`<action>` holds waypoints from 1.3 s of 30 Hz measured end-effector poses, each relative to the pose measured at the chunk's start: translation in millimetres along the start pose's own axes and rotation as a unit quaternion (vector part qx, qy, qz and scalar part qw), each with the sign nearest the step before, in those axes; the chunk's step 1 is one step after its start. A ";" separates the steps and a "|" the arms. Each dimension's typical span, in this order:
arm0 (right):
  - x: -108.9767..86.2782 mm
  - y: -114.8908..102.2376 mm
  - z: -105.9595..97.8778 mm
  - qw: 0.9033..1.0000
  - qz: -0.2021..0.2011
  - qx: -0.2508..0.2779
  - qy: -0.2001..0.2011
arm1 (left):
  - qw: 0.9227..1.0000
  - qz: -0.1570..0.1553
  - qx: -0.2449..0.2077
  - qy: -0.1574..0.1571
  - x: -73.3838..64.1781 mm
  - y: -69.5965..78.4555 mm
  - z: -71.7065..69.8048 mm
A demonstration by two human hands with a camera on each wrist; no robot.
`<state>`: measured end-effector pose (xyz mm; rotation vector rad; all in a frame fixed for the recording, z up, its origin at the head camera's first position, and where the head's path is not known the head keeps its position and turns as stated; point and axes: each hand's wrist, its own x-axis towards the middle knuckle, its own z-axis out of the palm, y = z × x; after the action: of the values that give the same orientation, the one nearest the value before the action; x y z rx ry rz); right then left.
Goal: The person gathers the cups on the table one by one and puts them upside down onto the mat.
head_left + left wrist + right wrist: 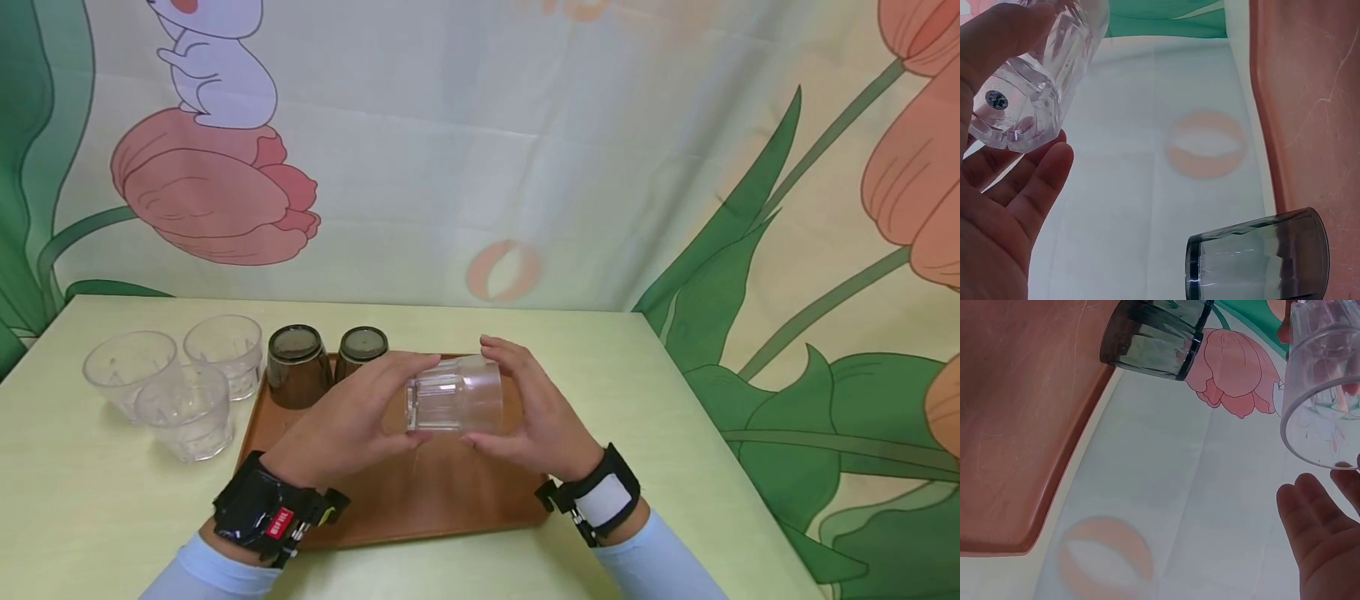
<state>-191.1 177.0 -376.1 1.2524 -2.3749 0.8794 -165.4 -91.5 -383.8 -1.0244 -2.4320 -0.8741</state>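
A clear tumbler (457, 395) lies sideways in the air above the brown tray, its base to the left and its rim to the right. My left hand (352, 421) holds it at the base end, with the thumb across its side in the left wrist view. My right hand (543, 417) is round the rim end, thumb below and fingers above in the head view. In the right wrist view the right fingertips (1300, 494) are close by the rim; the thumb is out of sight. Beyond my left hand, a smoky dark tumbler (296, 367) stands upside down on the tray.
A second dark tumbler (363, 346), partly hidden by my left hand, stands inverted beside the first. Three clear tumblers, the nearest one (187, 417) included, stand upright left of the brown tray (450, 508). A printed cloth (420, 208) hangs behind the pale table (600, 358).
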 end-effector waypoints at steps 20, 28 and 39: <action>0.7 3.8 4.4 0.999 -0.025 -0.037 -0.012 | 1.000 -0.009 -0.022 0.004 -3.4 1.8 -8.2; -0.2 7.0 10.3 0.998 -0.022 -0.047 -0.026 | 0.999 -0.010 -0.033 0.012 -4.3 3.3 -9.5; 0.9 7.3 16.0 0.998 -0.015 -0.041 -0.040 | 0.999 0.014 -0.045 0.018 -1.9 3.5 -9.6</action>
<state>-197.5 169.3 -390.6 1.3093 -2.4214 0.7282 -160.7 -96.9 -376.2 -1.0618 -2.3618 -0.9915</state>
